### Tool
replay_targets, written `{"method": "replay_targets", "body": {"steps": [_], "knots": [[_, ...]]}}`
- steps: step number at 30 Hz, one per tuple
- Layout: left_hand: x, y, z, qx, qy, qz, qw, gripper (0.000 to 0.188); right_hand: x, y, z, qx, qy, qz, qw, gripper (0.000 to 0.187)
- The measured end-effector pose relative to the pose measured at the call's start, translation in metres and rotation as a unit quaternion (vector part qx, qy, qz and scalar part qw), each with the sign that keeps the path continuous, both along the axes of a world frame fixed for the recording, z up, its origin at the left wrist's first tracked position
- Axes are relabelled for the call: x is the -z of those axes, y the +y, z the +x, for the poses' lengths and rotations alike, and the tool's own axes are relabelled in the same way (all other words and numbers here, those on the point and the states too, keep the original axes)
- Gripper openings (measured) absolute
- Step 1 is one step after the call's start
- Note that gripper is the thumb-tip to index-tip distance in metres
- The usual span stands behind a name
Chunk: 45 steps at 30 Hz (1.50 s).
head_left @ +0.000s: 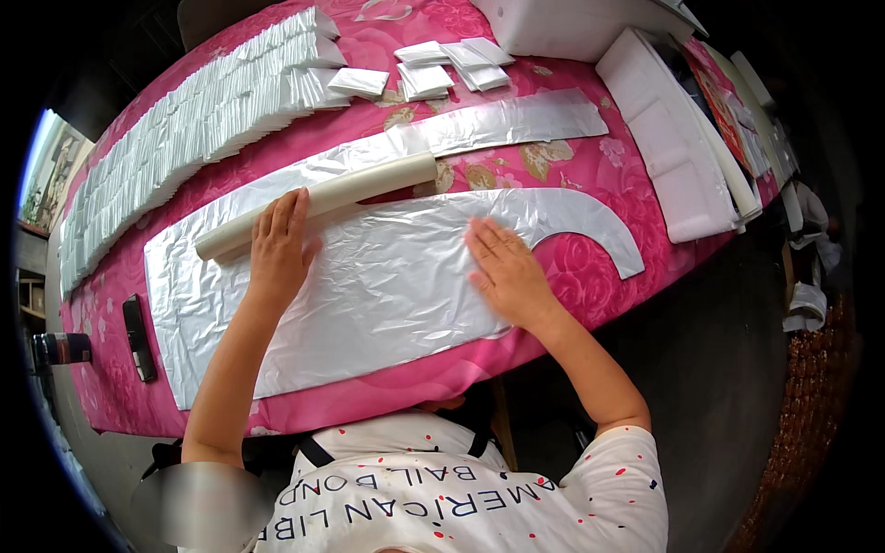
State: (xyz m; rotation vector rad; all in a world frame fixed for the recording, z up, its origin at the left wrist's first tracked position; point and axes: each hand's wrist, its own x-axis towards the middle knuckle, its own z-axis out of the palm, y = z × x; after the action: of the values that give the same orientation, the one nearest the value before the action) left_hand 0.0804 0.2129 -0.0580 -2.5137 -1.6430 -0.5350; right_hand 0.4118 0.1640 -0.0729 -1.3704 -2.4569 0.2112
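Note:
A thin white plastic apron (pixel 387 276) lies spread on the table, with a curved cut-out at its right end. Across its far part rests a long pale tube (pixel 369 180), slanting up to the right. My left hand (pixel 279 240) lies over the tube towards its left end, fingers stretched and thumb apart on the near side. Flat on the apron near the cut-out is my right hand (pixel 502 272), slightly blurred, fingers extended and holding nothing. Beyond the tube, a strip of the white plastic (pixel 516 123) reaches out to the right.
Long rows of folded white packets (pixel 203 120) stand along the far left. Several loose packets (pixel 452 66) lie at the back. A white foam box (pixel 668 147) is at the right. A black stapler-like object (pixel 138 337) sits left on the pink floral cloth (pixel 369 396).

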Motion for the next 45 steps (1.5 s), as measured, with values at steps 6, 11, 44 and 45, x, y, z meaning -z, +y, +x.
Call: {"method": "replay_targets", "body": {"steps": [6,11,44,45], "knots": [[-0.013,0.004,-0.019,-0.047,0.045,-0.008,0.998,0.053,0.005,0.011,0.135,0.237,0.033,0.078,0.968,0.036],[-0.043,-0.032,-0.008,0.151,0.051,-0.104,0.982,0.04,0.009,-0.003,0.159,0.311,0.052,0.117,0.942,0.023],[-0.05,-0.106,-0.206,-0.282,-0.33,-0.483,0.76,0.012,-0.061,-0.11,-0.094,0.094,0.035,-0.311,0.945,0.045],[-0.051,-0.104,-0.209,-0.283,-0.307,-0.464,0.782,0.012,-0.06,-0.111,-0.097,0.101,0.042,-0.35,0.93,0.044]]}}
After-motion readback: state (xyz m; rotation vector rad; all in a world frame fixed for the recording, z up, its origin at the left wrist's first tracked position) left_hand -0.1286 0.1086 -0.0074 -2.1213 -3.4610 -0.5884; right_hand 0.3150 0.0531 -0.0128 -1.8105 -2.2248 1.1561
